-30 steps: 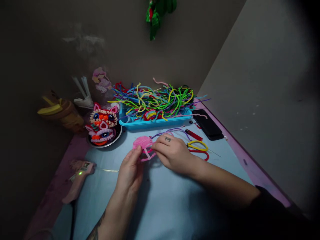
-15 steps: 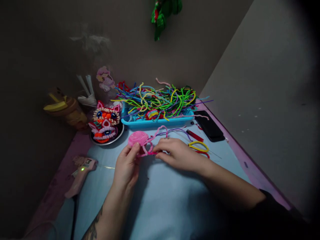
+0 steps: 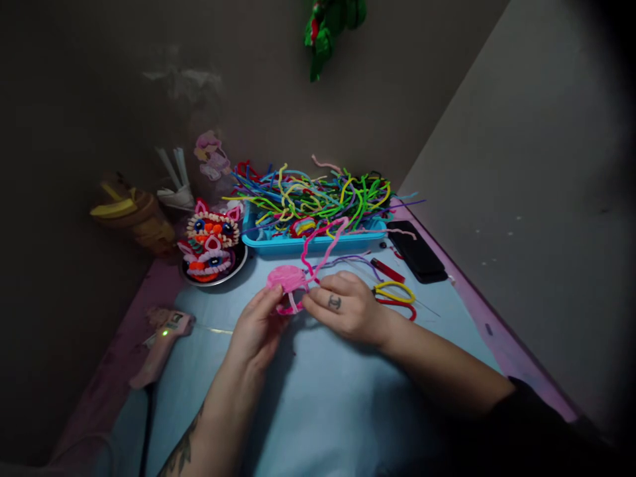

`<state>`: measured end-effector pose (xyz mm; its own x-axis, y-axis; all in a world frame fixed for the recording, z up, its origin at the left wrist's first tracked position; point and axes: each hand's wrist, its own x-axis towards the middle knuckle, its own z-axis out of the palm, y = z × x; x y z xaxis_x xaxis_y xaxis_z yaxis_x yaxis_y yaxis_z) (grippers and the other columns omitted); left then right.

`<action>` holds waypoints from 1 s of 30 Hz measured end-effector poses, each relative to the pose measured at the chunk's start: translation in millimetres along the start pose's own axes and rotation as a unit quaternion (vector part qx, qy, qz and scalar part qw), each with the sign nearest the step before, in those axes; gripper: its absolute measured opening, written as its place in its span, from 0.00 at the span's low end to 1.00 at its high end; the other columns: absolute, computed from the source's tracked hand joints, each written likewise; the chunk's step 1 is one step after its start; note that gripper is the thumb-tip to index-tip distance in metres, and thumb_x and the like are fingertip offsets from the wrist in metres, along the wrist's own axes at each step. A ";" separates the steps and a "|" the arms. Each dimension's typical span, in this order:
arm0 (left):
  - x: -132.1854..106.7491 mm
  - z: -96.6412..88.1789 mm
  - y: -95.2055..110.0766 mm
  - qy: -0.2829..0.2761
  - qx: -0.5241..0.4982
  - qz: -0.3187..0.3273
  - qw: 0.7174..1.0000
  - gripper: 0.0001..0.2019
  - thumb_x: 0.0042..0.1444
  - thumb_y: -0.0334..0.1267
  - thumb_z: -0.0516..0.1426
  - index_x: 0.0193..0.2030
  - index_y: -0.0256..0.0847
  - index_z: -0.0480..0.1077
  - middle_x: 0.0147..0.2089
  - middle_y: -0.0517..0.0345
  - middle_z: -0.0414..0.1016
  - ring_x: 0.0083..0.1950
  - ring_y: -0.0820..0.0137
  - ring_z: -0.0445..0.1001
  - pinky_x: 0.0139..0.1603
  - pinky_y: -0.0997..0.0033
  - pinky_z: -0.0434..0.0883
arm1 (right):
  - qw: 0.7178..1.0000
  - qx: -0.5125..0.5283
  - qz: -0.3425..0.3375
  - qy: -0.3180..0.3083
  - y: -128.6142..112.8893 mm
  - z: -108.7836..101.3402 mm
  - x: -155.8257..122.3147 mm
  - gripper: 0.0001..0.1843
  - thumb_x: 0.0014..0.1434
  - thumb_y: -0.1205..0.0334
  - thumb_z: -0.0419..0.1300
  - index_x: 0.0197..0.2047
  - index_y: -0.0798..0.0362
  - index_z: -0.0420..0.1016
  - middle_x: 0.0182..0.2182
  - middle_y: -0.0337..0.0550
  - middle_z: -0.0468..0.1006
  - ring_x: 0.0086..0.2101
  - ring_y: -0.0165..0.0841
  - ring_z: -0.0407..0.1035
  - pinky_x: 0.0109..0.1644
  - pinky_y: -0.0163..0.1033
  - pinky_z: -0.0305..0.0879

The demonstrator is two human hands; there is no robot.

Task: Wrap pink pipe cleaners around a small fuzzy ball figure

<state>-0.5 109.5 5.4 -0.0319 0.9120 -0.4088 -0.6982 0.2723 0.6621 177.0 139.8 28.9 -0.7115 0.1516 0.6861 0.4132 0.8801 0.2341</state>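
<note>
My left hand (image 3: 262, 318) pinches the lower edge of a flat pink disc (image 3: 285, 278) between thumb and fingers. Pink pipe cleaners (image 3: 325, 257) in light and hot pink run from the disc's right side, rising in a tall loop before the tray and curling below the disc. Close on the right, my right hand (image 3: 342, 306) has its fingertips closed on the pink pipe cleaners beside the disc. Its fingers hide the exact spot they grip. Both hands are held over the blue table covering.
A blue tray (image 3: 313, 246) heaped with coloured pipe cleaners stands at the back. Left are a bowl (image 3: 218, 281) of fuzzy animal faces and a pink glue gun (image 3: 161, 348), its light green. Right lie scissors (image 3: 396, 291), a red lighter (image 3: 387, 270) and a black phone (image 3: 417, 252).
The pipe cleaner loop now stands taller, reaching in front of the tray. My right hand has turned and come in closer to the disc, which sits slightly farther right.
</note>
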 end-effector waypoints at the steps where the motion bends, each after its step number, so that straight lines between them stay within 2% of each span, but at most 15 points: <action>1: -0.5 1.0 0.7 0.006 -0.009 -0.020 1.000 0.08 0.44 0.33 0.68 0.33 0.36 0.77 0.30 0.56 0.78 0.27 0.74 0.72 0.25 0.77 0.70 | 1.000 -0.002 -0.006 0.015 0.6 0.2 -0.9 0.07 0.63 0.71 0.56 0.37 0.56 0.76 0.30 0.43 0.77 0.35 0.32 0.64 0.35 0.40 0.54; 5: -3.6 8.2 3.5 0.045 -0.063 -0.078 0.994 0.05 0.47 0.27 0.66 0.31 0.38 0.77 0.29 0.57 0.77 0.24 0.76 0.72 0.20 0.81 0.68 | 0.999 0.002 0.022 0.040 0.9 1.0 -3.4 0.07 0.62 0.71 0.57 0.41 0.55 0.75 0.31 0.43 0.78 0.34 0.34 0.65 0.34 0.41 0.55; 11: -4.2 12.6 -1.9 0.021 -0.071 -0.072 0.995 0.06 0.50 0.27 0.64 0.36 0.35 0.77 0.32 0.54 0.79 0.29 0.73 0.76 0.29 0.77 0.74 | 0.996 0.052 0.073 0.009 -7.4 -1.9 2.7 0.09 0.63 0.71 0.55 0.44 0.57 0.75 0.29 0.44 0.80 0.30 0.33 0.68 0.31 0.40 0.58; 16: -3.4 11.7 -4.8 0.008 -0.064 -0.017 0.998 0.05 0.47 0.28 0.66 0.33 0.34 0.76 0.31 0.54 0.78 0.30 0.73 0.75 0.31 0.78 0.74 | 0.992 0.083 0.093 -0.018 -12.3 -0.3 5.1 0.09 0.64 0.71 0.54 0.42 0.56 0.76 0.31 0.46 0.80 0.33 0.33 0.72 0.35 0.37 0.63; 20: -2.2 10.3 -6.5 0.029 -0.049 0.028 0.998 0.07 0.43 0.30 0.68 0.29 0.33 0.76 0.30 0.55 0.78 0.28 0.76 0.73 0.30 0.80 0.72 | 0.988 0.105 0.109 -0.041 -13.5 5.5 3.7 0.10 0.64 0.73 0.53 0.42 0.57 0.75 0.32 0.47 0.81 0.35 0.33 0.74 0.39 0.37 0.68; 23: -1.1 8.6 -9.4 0.039 -0.023 0.072 0.996 0.11 0.40 0.35 0.70 0.29 0.34 0.77 0.30 0.56 0.78 0.27 0.77 0.72 0.30 0.80 0.71 | 0.980 0.133 0.141 -0.050 -15.3 7.7 4.6 0.10 0.64 0.72 0.52 0.44 0.57 0.74 0.35 0.47 0.81 0.38 0.34 0.74 0.42 0.38 0.70; 26: -2.0 8.1 -13.3 0.045 0.018 0.122 0.991 0.13 0.39 0.40 0.71 0.26 0.35 0.75 0.25 0.60 0.74 0.25 0.77 0.68 0.28 0.80 0.68 | 0.975 0.135 0.166 -0.056 -19.9 8.1 7.5 0.09 0.65 0.66 0.53 0.46 0.57 0.72 0.37 0.49 0.81 0.38 0.35 0.74 0.42 0.39 0.71; 30: -6.6 9.2 -17.4 0.058 0.091 0.179 0.978 0.12 0.43 0.42 0.69 0.25 0.37 0.75 0.24 0.63 0.72 0.26 0.76 0.67 0.31 0.78 0.67 | 0.975 0.131 0.175 -0.040 -31.3 10.8 11.3 0.16 0.64 0.56 0.56 0.50 0.59 0.71 0.39 0.52 0.80 0.39 0.38 0.73 0.41 0.42 0.72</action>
<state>18.5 101.6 2.3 -0.3391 0.9208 -0.1925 -0.4884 0.0026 0.8726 149.9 118.8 21.9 -0.5993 0.4882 0.6345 0.4858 0.8517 -0.1964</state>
